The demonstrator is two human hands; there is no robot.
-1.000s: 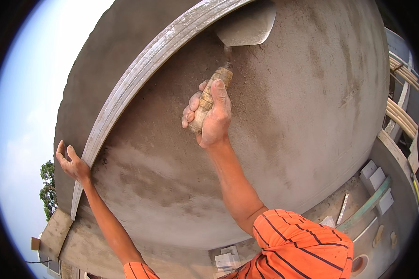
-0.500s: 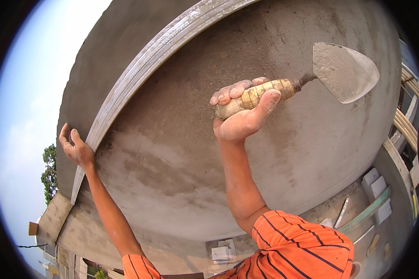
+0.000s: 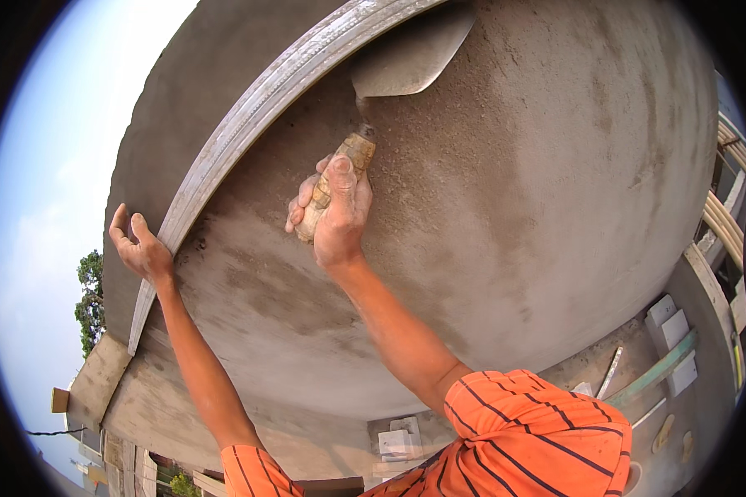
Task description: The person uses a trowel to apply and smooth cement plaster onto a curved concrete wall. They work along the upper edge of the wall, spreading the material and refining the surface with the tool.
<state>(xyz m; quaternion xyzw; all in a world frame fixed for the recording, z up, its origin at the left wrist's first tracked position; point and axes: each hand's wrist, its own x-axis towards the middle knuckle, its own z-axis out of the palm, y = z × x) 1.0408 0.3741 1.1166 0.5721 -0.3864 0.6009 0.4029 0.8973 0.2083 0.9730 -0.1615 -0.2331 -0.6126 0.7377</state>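
My right hand (image 3: 336,199) grips the worn, taped wooden handle of a trowel; its metal blade (image 3: 410,54) lies on the grey plastered surface (image 3: 555,182) just below a long metal straightedge (image 3: 253,128). Through the fisheye the straightedge looks bowed, running from the top down to the lower left. My left hand (image 3: 141,244) rests against that straightedge near its lower end, fingers raised, curved and apart. Mortar dust coats both hands.
Sky and a tree (image 3: 89,298) show past the plaster's left edge. On the right are bamboo poles (image 3: 725,224) and wooden boards. Below lie white blocks (image 3: 663,327), a pale green strip (image 3: 646,373), loose sticks and sandals (image 3: 663,435).
The trowel swung out to the right half a second ago and is now back up and left beneath the straightedge. My left hand has shifted slightly upward and right.
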